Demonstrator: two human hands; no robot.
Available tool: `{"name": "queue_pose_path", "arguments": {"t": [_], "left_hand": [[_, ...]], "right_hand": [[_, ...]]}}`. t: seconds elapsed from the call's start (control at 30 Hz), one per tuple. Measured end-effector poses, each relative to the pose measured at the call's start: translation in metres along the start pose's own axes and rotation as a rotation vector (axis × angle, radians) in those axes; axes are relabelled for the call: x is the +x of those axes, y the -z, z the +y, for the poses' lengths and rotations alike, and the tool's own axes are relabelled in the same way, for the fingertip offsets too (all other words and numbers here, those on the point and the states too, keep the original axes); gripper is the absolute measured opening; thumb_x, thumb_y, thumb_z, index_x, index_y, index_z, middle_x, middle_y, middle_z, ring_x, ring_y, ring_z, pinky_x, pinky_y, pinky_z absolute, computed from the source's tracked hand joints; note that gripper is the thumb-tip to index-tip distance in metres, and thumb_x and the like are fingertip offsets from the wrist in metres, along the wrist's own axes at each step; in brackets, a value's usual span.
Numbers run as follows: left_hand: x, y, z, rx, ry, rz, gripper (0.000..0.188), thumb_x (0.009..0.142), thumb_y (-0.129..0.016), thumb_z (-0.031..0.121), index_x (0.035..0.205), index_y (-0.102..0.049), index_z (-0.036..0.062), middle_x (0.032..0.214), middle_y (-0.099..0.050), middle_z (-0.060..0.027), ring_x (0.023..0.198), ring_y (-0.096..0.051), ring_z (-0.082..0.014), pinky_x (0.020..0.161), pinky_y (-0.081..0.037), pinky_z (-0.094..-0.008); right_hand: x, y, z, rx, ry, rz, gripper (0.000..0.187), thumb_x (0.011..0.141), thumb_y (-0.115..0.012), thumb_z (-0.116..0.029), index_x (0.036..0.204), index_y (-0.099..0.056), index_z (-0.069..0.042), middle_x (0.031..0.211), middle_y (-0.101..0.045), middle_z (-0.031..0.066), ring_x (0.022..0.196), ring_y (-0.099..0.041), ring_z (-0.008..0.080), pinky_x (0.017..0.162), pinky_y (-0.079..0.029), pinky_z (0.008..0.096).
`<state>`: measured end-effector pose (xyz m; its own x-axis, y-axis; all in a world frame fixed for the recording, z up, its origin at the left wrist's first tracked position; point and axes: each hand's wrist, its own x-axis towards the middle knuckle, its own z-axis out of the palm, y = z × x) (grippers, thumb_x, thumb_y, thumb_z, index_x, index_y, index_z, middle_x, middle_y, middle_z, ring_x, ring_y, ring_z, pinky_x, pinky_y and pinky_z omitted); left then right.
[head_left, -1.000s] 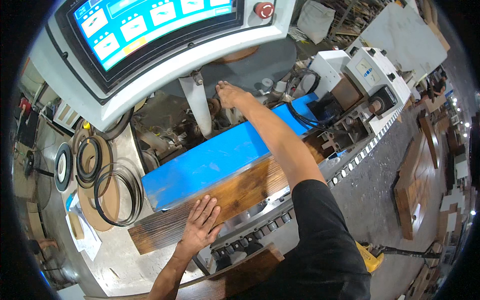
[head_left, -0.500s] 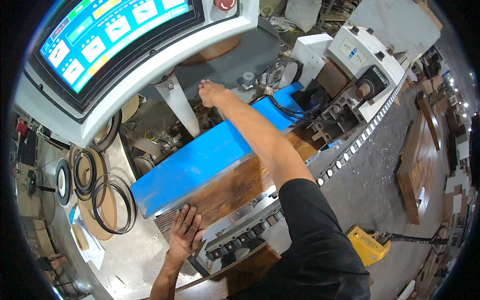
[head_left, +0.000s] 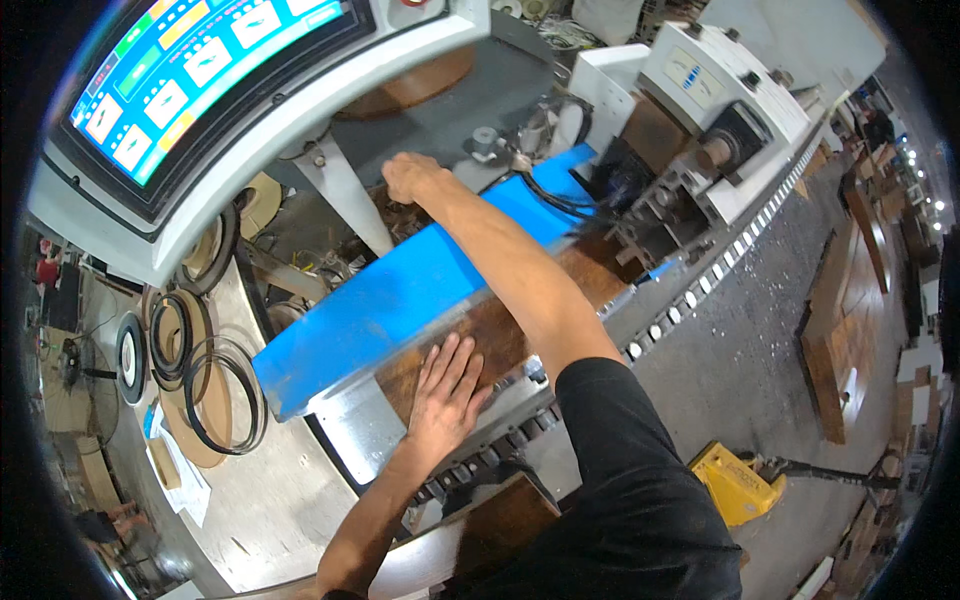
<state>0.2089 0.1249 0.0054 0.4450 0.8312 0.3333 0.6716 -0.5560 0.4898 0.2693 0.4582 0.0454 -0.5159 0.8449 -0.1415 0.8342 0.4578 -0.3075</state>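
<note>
My left hand (head_left: 447, 392) lies open, fingers spread, on a dark brown wood-grain board (head_left: 515, 345). The board lies along the near side of a long blue guard (head_left: 385, 300), on the bed of a machine. Left of the board, a bare strip of the metal bed (head_left: 350, 420) shows. My right arm reaches across the board and guard. Beyond the guard's far edge, my right hand (head_left: 410, 178) has its fingers curled closed, and whatever may be in them is hidden. The board's right end runs toward the machine's head (head_left: 680, 190) and blurs there.
A lit touch screen (head_left: 190, 80) on a white housing hangs at upper left. Rolls of edge banding (head_left: 228, 400) lie on the metal table at left. A toothed chain track (head_left: 690, 300) runs along the near side. A yellow pallet jack (head_left: 735, 485) stands on the floor at right.
The board has slid right along the guard, uncovering the metal bed at its left end. My left hand has moved right with it. The right hand stays closed beyond the guard.
</note>
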Motion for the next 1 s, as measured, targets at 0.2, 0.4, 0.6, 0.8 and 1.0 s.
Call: {"name": "queue_pose_path", "arguments": {"t": [0.2,0.4,0.6,0.8,1.0], "left_hand": [[0.044,-0.043,0.015,-0.009,-0.061,0.043,0.045,0.084,-0.074,0.01,0.125,-0.065,-0.0051,0.145,-0.051,-0.0265,0.139,-0.044,-0.0443,0.114,-0.035,-0.0572],[0.089,-0.094,0.034,-0.026,-0.071,0.083,0.045,0.088,-0.072,0.015,0.128,-0.064,-0.0043,0.149,-0.05,-0.0219,0.141,-0.043,-0.0396,0.118,-0.032,-0.0526],[0.121,-0.107,0.048,-0.16,-0.07,0.061,0.049,0.085,-0.072,0.012,0.131,-0.062,-0.0038,0.147,-0.05,-0.0263,0.141,-0.04,-0.0439,0.116,-0.033,-0.0544],[0.017,-0.05,0.067,-0.219,-0.075,-0.012,0.054,0.089,-0.07,0.014,0.14,-0.057,0.0027,0.151,-0.047,-0.0237,0.142,-0.04,-0.0439,0.117,-0.032,-0.0497],[-0.2,0.106,0.059,-0.14,0.189,0.007,0.06,0.081,-0.078,0.018,0.136,-0.06,0.0009,0.145,-0.052,-0.0254,0.137,-0.046,-0.0442,0.114,-0.037,-0.0502]], "right_hand": [[-0.152,0.011,-0.022,0.629,0.327,0.872,0.032,0.092,-0.062,-0.011,0.122,-0.068,0.001,0.117,-0.069,0.024,0.106,-0.068,0.0389,0.09,-0.055,0.0461],[-0.417,-0.05,-0.062,0.615,0.568,0.589,0.033,0.094,-0.065,-0.029,0.111,-0.069,-0.001,0.097,-0.071,0.0159,0.087,-0.07,0.0288,0.067,-0.061,0.0421],[-0.507,-0.143,-0.131,0.413,0.66,-0.103,0.08,0.09,-0.07,-0.038,0.152,-0.036,-0.002,0.161,-0.028,0.0231,0.151,-0.025,0.0363,0.123,-0.023,0.0529],[-0.501,-0.198,-0.155,0.186,0.544,0.016,0.106,0.07,-0.085,-0.046,0.154,-0.034,-0.007,0.155,-0.037,0.0181,0.146,-0.033,0.0373,0.121,-0.026,0.0534],[-0.492,-0.156,-0.165,0.02,0.606,-0.129,0.104,0.072,-0.085,-0.049,0.156,-0.036,-0.013,0.15,-0.04,0.0206,0.139,-0.038,0.0377,0.114,-0.033,0.0588]]}}
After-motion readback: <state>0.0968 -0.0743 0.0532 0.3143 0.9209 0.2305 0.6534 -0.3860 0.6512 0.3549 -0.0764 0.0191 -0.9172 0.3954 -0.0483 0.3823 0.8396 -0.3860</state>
